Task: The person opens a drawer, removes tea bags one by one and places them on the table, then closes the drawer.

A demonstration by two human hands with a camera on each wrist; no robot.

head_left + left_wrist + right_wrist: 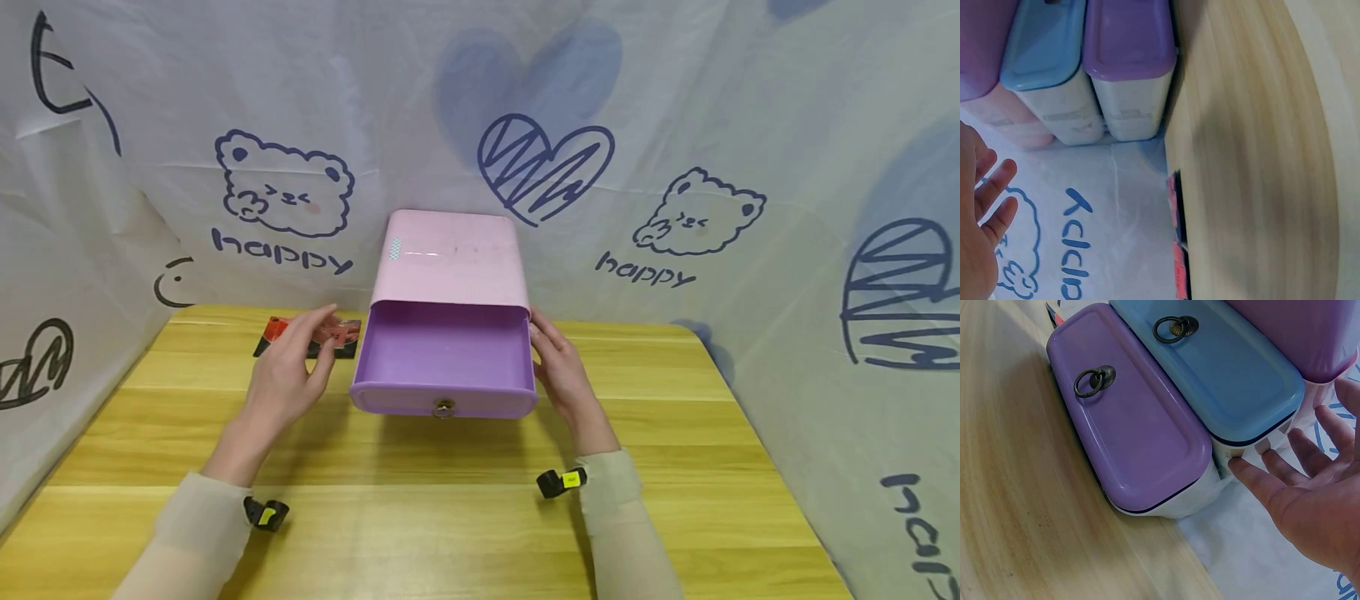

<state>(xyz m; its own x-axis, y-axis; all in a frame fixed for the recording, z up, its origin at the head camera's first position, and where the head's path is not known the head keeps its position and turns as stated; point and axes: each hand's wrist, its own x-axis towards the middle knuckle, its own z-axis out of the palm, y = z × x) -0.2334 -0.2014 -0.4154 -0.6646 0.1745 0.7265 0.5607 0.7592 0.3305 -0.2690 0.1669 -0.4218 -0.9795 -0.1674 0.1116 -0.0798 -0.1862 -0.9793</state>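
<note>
A small drawer cabinet with a pink top [453,258] stands at the back of the table. Its top purple drawer [446,346] is pulled out, and its inside looks bare. My left hand [285,371] hovers left of the drawer, fingers spread and holding nothing. My right hand [562,367] is at the cabinet's right side, fingertips right at its wall, fingers extended. Below the pulled-out drawer, a blue drawer [1222,369] and a lower purple drawer [1132,419] are closed, each with a ring pull.
Red-and-black packets [345,343] lie on the wooden table [450,517] left of the cabinet, partly behind my left hand. A white cloth [420,108] with blue drawings hangs behind and at both sides.
</note>
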